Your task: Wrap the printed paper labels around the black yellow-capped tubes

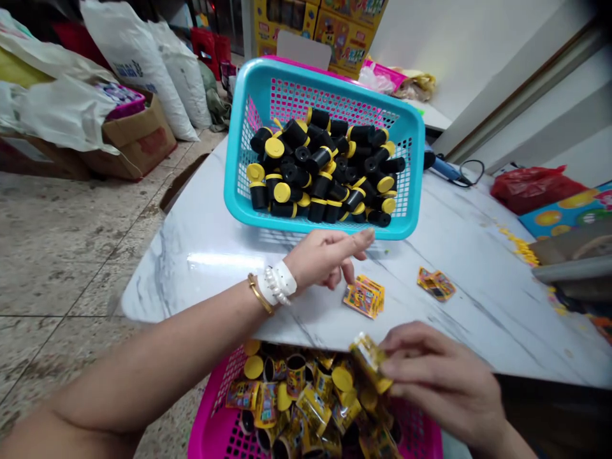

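My left hand [329,255] is above the table between the blue basket [322,229] and a small stack of printed yellow stickers [364,298]. Its fingers are loosely stretched and apart, with nothing seen in them. In my right hand [440,376] is a small canister with a yellow printed wrap [369,360], pinched between thumb and fingers over the pink basket [203,424]. That basket holds many wrapped canisters [313,408] and loose yellow lids. Plain black canisters with yellow lids [320,159] fill the bottom of the blue basket.
More stickers [436,284] lie to the right on the white marbled table [191,280]. A blue tool with a cord [447,171], a red plastic bag [535,187] and yellow bits [519,245] are farther right. White sacks [129,64] and a cardboard box [138,137] stand on the left floor.
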`<state>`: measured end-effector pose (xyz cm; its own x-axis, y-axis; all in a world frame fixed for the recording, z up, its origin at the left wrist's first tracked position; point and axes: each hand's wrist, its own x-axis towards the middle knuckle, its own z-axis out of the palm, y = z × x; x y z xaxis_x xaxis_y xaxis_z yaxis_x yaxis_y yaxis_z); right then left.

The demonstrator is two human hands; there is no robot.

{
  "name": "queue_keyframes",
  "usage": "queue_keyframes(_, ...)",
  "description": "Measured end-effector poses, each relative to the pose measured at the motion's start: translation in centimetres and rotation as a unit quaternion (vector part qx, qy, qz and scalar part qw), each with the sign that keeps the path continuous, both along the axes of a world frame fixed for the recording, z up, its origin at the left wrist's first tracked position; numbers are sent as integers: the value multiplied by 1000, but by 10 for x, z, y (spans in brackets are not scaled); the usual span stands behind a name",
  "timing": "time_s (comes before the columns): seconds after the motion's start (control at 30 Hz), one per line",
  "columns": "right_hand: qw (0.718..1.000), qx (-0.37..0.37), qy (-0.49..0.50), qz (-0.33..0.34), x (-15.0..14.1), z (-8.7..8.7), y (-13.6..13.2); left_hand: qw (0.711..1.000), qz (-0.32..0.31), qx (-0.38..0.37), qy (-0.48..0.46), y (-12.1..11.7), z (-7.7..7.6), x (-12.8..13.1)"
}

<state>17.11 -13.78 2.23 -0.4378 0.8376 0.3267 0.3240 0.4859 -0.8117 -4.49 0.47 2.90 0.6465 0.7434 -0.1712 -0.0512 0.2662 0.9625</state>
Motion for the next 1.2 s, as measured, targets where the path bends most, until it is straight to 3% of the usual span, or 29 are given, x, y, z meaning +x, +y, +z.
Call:
queue_keyframes(0.07, 999, 13, -50, 11, 1, -2, 0, 997, 58, 24, 42, 1, -2, 3)
queue_keyframes(0.2, 968, 119, -150, -163, -1, -13, 29, 985, 52, 83, 140, 1, -10, 7)
queue_keyframes(0.33, 951, 146, -221, -162, -10, -26, 59, 974, 43, 112, 193, -1, -14, 8)
queue_keyframes(0.5, 944, 156, -174, -231, -20, -27, 57, 966, 84, 154, 190, -6, -14, 9)
queue_keyframes(0.6, 938, 167, -111, -284, -24, -20, 53, 979, 53, 139, 136, -7, -17, 11)
queue_keyframes(0.7, 950, 100, -70, -288, -23, -11, 57, 994, 1, 96, 47, -6, -20, 12)
queue_keyframes(0.8, 966, -87, 2, -244, -20, -5, 68, 997, -22, 72, 2, -5, -19, 11)
queue_keyframes(0.9, 952, -190, 51, -235, -21, -3, 77, 994, 60, 95, 5, -7, -15, 11)
queue_keyframes(1.03, 927, -135, 92, -338, -29, -8, 79, 959, 209, 190, 4, -15, -12, 11)
queue_keyframes(1.2, 918, -64, 99, -378, -38, -11, 75, 943, 222, 247, 19, -24, -9, 9)
